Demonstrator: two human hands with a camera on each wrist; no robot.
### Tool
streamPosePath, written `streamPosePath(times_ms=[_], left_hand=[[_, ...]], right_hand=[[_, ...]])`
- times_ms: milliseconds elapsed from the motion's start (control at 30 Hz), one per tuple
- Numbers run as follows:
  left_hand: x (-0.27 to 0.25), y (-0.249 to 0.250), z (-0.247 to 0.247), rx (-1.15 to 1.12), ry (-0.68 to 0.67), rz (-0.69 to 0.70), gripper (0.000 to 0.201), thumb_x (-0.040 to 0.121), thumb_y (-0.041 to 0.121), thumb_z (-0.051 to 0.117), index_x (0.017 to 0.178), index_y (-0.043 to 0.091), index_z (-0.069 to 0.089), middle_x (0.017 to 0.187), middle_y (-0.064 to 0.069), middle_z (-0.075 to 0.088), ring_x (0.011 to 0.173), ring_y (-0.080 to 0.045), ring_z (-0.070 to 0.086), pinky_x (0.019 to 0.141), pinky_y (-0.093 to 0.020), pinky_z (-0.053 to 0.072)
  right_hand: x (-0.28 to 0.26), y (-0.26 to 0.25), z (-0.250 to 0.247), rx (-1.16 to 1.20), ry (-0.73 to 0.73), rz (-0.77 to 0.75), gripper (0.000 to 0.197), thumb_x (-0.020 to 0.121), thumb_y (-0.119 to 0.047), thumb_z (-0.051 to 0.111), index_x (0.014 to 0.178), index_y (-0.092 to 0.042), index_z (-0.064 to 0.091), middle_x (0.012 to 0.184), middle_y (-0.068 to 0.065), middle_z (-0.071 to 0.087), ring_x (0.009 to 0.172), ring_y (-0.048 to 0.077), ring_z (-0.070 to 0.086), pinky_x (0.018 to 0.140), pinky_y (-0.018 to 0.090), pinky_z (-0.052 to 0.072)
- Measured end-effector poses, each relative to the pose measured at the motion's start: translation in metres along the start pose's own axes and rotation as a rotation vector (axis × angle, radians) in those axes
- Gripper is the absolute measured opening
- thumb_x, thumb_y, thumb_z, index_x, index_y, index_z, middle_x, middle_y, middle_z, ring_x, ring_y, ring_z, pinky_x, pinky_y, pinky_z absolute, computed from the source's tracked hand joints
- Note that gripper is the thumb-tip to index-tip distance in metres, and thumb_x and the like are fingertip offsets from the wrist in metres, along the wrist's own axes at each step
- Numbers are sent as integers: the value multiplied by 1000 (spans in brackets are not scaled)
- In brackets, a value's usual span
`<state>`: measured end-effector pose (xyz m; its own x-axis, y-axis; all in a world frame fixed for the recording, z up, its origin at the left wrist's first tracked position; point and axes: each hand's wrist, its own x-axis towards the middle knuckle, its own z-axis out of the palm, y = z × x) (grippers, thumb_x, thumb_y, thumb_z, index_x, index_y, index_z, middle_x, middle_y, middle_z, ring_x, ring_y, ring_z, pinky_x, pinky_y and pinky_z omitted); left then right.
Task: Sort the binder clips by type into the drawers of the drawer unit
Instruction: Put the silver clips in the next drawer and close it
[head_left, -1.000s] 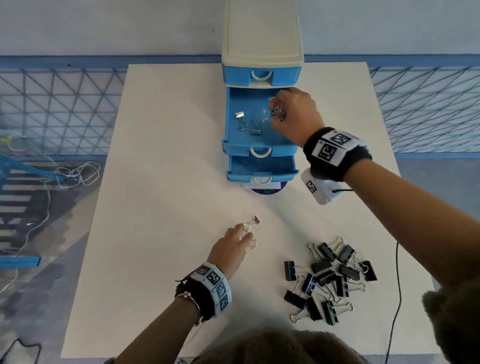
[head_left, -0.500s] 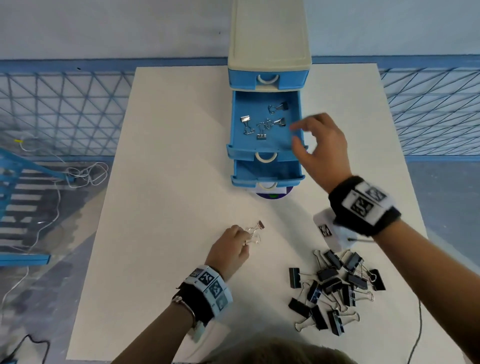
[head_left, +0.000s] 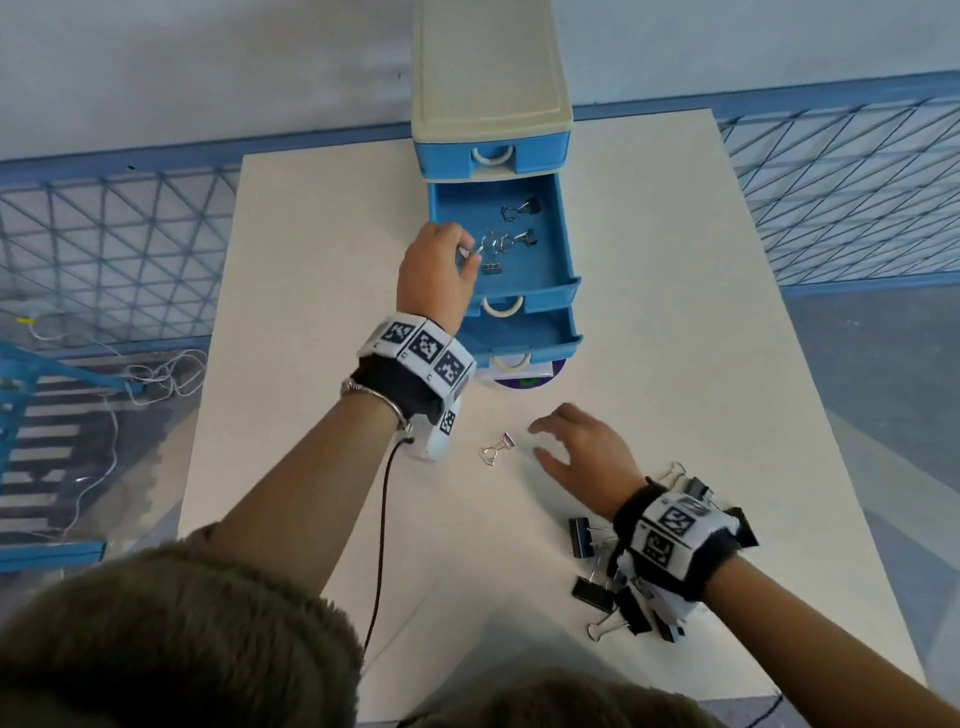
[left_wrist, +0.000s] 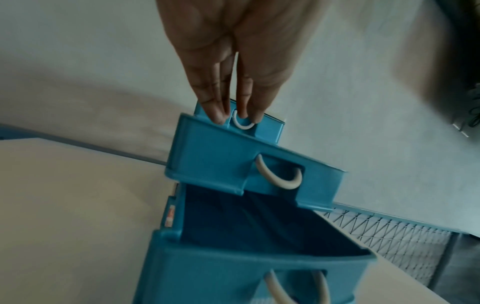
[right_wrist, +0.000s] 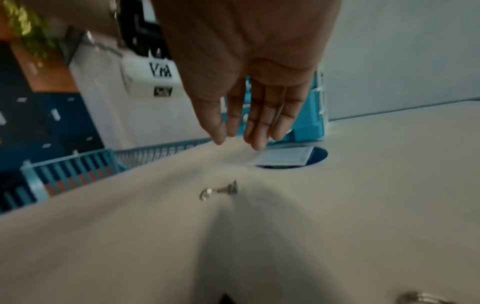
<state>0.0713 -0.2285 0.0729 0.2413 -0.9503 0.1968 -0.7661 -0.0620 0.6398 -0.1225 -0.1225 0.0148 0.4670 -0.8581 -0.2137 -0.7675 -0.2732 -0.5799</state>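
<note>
The drawer unit (head_left: 488, 73) has a cream top and blue drawers. Its middle drawer (head_left: 550, 244) is pulled out and holds several small silver binder clips (head_left: 519, 208). The bottom drawer (head_left: 519, 338) is partly out. My left hand (head_left: 467, 254) reaches over the middle drawer's left side and pinches a small silver clip (head_left: 464, 253). In the left wrist view the clip is hidden behind the fingers (left_wrist: 221, 102). My right hand (head_left: 540, 441) hovers open over the table, just right of one small silver clip (head_left: 496, 449) lying there. A pile of black clips (head_left: 592, 540) lies under my right wrist.
The unit stands at the far middle of the white table (head_left: 311, 260), on a round blue mark (head_left: 524, 383). The top drawer (head_left: 491, 156) is shut. A blue mesh fence (head_left: 104, 234) runs behind and beside the table. A black cable (head_left: 382, 519) hangs from my left wrist.
My left hand rose from the table to the middle drawer with a silver clip. My right hand left the drawer and came down beside the clip still on the table.
</note>
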Motion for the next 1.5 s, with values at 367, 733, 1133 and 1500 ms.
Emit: streamPosePath(times_ms=[367,733,1133,1500], left_hand=[[-106,-44,-25,-130,38,137,20,84,15,46,91,6,63,95,-12,66,86,-13,57,78,-30,49],[-180,-83,-11,-149,-80,-34,25,81,26,42,89,13,63,88,-5,65,81,-5,56,73,-27,50],[-248,-91,-5,-92,-302,-90,32,78,33,37,93,19,62,92,8,63,86,0,56,75,-15,47],[-299,-108,-10,307,-557,-130,44,61,37,39,101,25,48,108,-10,61,101,-20,47,55,-28,56]], right_hand=[[50,-9,39,-551,-391,-191,26,70,-1,68,94,-8,65,98,11,65,72,28,65,59,30,50],[36,-24,5,-174,-53,-369,14,66,-3,71,79,-3,67,73,15,64,54,29,61,49,29,51],[130,-46,-104,-184,305,-107,36,93,-19,50,126,-4,49,121,20,57,104,38,56,86,44,45],[101,-9,-80,-265,359,-142,54,74,-33,72,119,-7,56,124,23,54,117,41,48,102,51,33]])
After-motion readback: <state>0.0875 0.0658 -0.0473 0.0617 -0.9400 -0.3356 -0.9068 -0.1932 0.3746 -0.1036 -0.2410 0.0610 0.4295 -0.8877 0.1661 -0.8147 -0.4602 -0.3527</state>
